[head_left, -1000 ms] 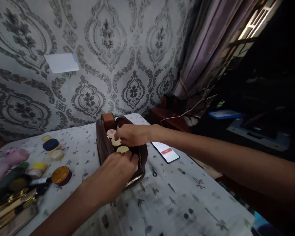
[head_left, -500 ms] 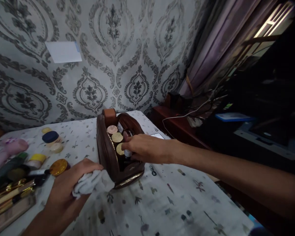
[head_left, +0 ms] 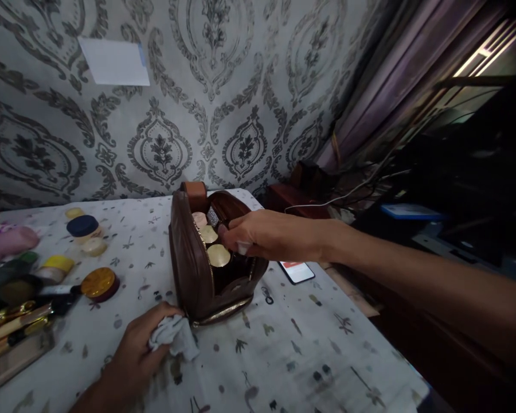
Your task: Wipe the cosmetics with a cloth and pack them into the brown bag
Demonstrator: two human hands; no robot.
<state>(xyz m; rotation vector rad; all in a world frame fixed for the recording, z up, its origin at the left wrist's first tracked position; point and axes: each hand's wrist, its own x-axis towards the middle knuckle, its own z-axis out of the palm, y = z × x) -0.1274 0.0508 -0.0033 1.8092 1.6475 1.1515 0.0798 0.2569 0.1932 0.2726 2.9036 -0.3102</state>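
Observation:
An open brown bag stands on the patterned cloth, its zip undone. Inside it are several round containers with pale gold lids. My right hand reaches over the bag's right side, its fingers closed on a small pale item that I cannot make out, partly hidden by the fingers. My left hand grips a crumpled white cloth near the bag's front left corner.
At the left lie a navy-lidded jar, an amber-lidded jar, a yellow-lidded jar, brushes and a pink item. A phone rests right of the bag. A patterned wall rises behind.
My right hand has risen slightly and shifted right over the bag, with more of the phone showing. My left hand and the cloth are lower in view. The camera view has shifted.

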